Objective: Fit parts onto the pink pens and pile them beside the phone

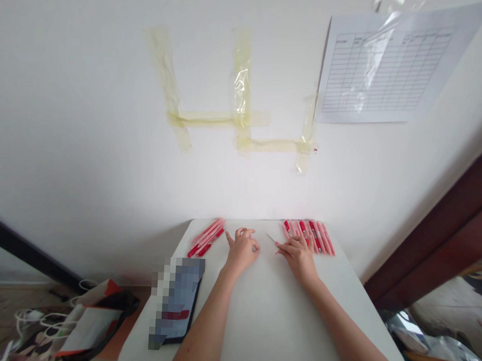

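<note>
My right hand [300, 255] pinches a thin white stick [271, 237], which looks like a pen part and points up and left from the fingertips. Curled in a pinch, my left hand [242, 249] is held over the middle of the table; whatever is between its fingers is too small to make out. Just beyond my right hand lies a row of pink and red pens [324, 239], side by side. A looser bunch of pink and red pens [208, 238] rests left of my left hand, slanting to the upper right.
A phone [182, 301], partly pixelated, lies at the left of the white table [269, 322]. The table's far edge meets a wall with yellowed tape [242, 83] and a printed sheet [386, 69]. Bags [92, 323] stand on the floor at left; dark red wood [435, 239] rises at right.
</note>
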`<state>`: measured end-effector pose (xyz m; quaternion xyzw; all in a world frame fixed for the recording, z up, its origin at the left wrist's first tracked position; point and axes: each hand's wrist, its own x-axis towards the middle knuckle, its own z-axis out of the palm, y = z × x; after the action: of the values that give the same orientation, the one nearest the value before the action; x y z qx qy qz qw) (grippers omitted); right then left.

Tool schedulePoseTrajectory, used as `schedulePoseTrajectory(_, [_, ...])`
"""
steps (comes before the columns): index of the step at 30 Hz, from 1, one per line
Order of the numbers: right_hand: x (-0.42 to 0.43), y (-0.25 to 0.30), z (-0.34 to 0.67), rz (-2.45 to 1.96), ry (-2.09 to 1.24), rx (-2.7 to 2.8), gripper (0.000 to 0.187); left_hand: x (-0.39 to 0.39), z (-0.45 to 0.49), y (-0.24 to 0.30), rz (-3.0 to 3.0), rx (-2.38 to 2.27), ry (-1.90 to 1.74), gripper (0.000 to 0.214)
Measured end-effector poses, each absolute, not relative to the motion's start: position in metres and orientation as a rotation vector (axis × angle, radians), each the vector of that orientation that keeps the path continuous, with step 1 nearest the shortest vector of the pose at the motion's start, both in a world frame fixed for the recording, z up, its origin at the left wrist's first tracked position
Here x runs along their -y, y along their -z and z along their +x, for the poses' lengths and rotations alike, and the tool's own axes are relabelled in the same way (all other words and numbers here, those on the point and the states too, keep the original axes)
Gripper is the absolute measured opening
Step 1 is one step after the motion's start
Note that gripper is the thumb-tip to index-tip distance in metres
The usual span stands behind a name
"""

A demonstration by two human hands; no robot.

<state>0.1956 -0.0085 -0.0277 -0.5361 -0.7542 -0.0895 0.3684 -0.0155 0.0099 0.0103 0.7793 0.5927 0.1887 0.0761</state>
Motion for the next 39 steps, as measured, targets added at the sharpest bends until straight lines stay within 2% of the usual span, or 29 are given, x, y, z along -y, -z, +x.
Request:
schedulePoseTrajectory(14, [0.012, 0.023, 0.193, -1.369, 0.228, 1.920, 0.027, -0.005, -0.002, -0.007, 2.357, -1.638, -0.692, 0.006])
schedulePoseTrajectory(27, [0.012, 0.022, 0.193, -1.324, 0.145, 1.927, 0.015, -0.005, 0.000, -0.007, 2.366, -1.592, -0.760, 0.004])
schedulePoseTrajectory(39, [0.007, 0.032, 0.194, -1.282, 0.116, 1.960, 0.015, -0.002, 0.004, -0.008, 2.343, -1.531, -0.759, 0.004])
